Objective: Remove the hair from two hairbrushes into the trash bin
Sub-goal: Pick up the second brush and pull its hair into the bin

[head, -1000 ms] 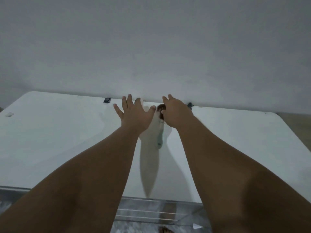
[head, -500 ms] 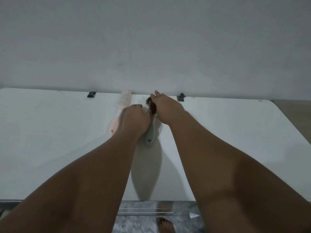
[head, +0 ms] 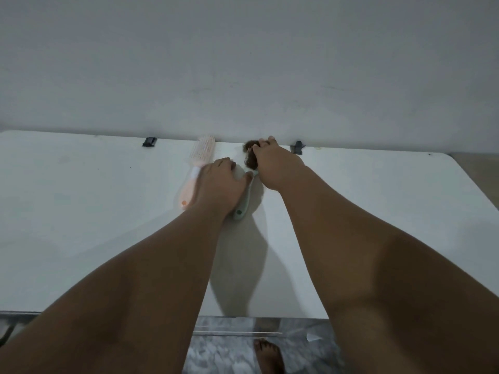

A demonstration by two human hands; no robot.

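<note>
– Under the fingers (head: 224,161) of the left hand (head: 218,182), in the head view, what is held?
– The green hairbrush (head: 241,209) is pinned flat to the tabletop (head: 81,211). The fingers are curled over its head, so only the handle is seen, on the wrist side of them.
– And at the right hand (head: 275,168)?
– A brown clump of hair (head: 250,159) is pinched by its fingers (head: 266,143), just beyond the left fingertips and close to the wall. Whether the clump is already free of the bristles cannot be told, since the brush head is hidden.
– What is found beside them?
– A pink-and-white hairbrush (head: 195,168) is laid just to the outer side of the left fingers, close against the hand. No hair can be made out on it.
– Which step is judged to be in hand?
– Hair is being pulled off one brush. The other is judged not yet dealt with.
– What is called for next?
– The clump should be drawn up and away while the brush is pressed down, then carried to the trash bin, which is not seen here. Strands may be left in the bristles, so a second pull may be needed.
</note>
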